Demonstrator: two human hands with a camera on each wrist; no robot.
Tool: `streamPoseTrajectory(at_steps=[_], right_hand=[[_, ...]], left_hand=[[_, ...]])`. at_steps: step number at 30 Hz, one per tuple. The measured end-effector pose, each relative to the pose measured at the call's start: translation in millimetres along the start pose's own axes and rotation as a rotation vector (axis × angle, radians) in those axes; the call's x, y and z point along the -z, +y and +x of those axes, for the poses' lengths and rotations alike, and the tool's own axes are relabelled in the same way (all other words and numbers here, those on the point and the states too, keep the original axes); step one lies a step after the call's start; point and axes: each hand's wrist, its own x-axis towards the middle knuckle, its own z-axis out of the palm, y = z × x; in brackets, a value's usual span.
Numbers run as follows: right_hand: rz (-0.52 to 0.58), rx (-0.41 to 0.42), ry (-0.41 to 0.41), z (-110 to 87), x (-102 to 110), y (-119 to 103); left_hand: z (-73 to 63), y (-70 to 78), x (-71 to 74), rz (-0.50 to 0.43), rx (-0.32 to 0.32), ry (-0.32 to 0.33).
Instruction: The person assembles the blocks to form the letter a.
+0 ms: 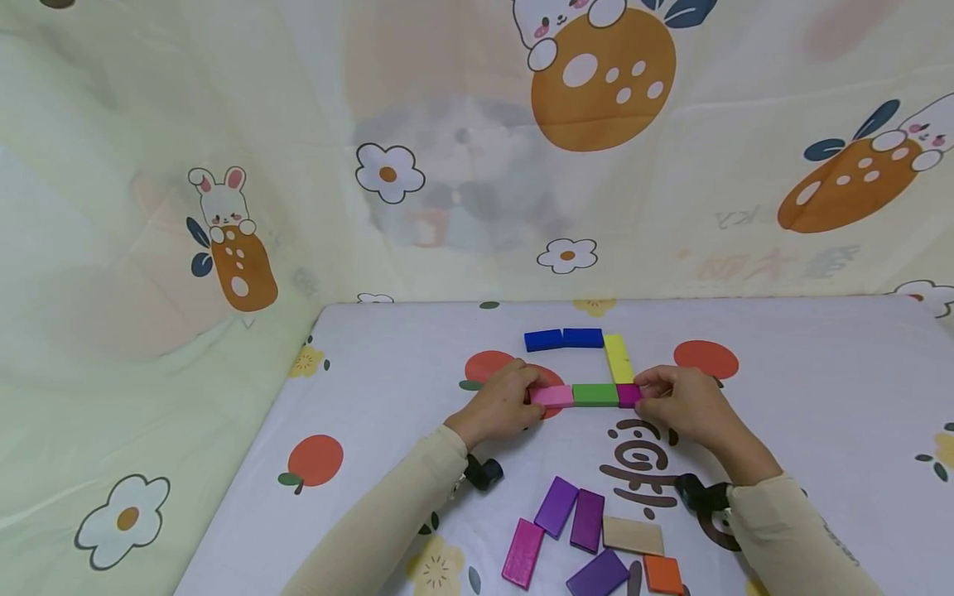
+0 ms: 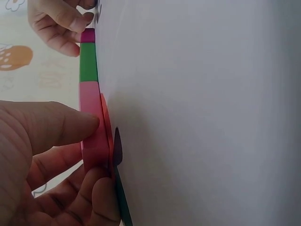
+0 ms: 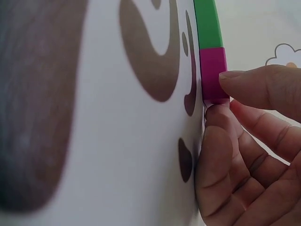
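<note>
A row of blocks runs left to right: pink (image 1: 555, 396), green block (image 1: 595, 395) and short magenta block (image 1: 628, 396), end to end. My left hand (image 1: 501, 403) holds the pink block's left end, the thumb lying on its near face in the left wrist view. At the opposite end, my right hand (image 1: 689, 404) pinches the magenta block, with its thumb on the block and other fingers curled at the end. A yellow block (image 1: 618, 358) extends back from the row's right part. Two blue blocks, one left (image 1: 543, 340) and one right (image 1: 582, 338), lie behind, leading to the yellow one.
Nearer me lie loose blocks: a pink one (image 1: 522, 554), several purple ones including an upper one (image 1: 556, 507), a beige one (image 1: 633, 535) and an orange one (image 1: 662, 574). A printed white cloth (image 1: 387, 364) covers the table, and a patterned curtain (image 1: 462, 273) hangs behind.
</note>
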Motion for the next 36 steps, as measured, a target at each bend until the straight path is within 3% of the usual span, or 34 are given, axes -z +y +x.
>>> streamPoseTrajectory(at_steps=[36], right_hand=[[0.025, -0.020, -0.007, -0.8, 1.6, -1.8]], left_hand=[[-0.2, -0.4, 0.2, 0.021, -0.019, 0.009]])
